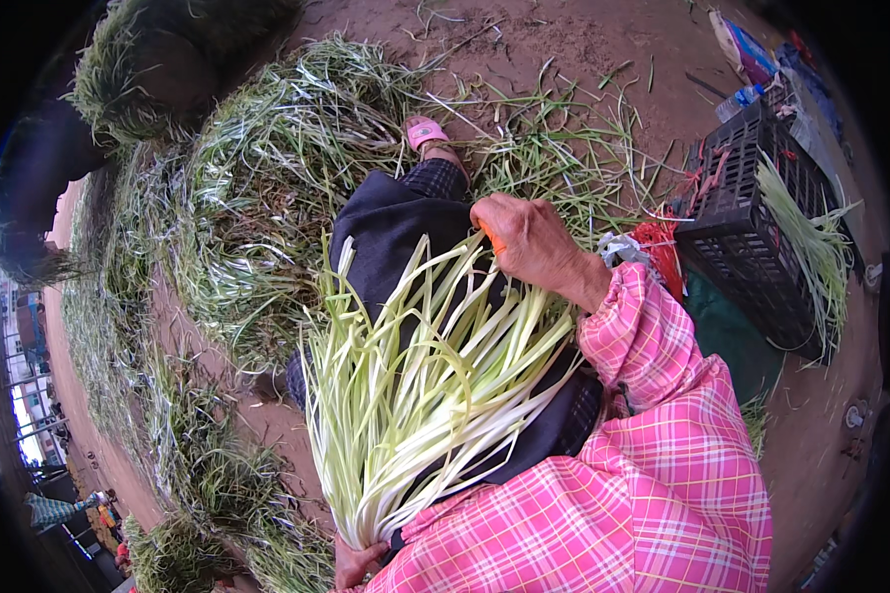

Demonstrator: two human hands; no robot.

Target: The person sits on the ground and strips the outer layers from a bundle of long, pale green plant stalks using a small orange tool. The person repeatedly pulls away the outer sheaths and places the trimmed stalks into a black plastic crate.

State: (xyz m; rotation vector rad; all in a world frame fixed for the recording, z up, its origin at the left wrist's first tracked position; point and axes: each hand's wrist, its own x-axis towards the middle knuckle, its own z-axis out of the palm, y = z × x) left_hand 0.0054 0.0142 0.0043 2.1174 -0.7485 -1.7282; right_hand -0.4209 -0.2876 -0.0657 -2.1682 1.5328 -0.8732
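Observation:
My left hand (357,565), partly cut off at the bottom edge, grips the gathered white end of a bunch of long, pale green leafy stalks (415,385). The bunch fans out across my dark-clad lap. Over its upper right tips my right hand (530,241) is closed around a small orange object (494,239), mostly hidden by the fingers. A few stalk tips reach up to that hand; whether it pinches any of them I cannot tell. Both sleeves are pink plaid (660,430).
Large heaps of green stalks (267,185) lie beyond my knees. Loose leaves (556,163) litter the dirt by my pink sandal (424,132). On the right, a black plastic crate (742,193) bears more stalks (808,252), beside red twine (660,248) and a plastic bottle (738,102).

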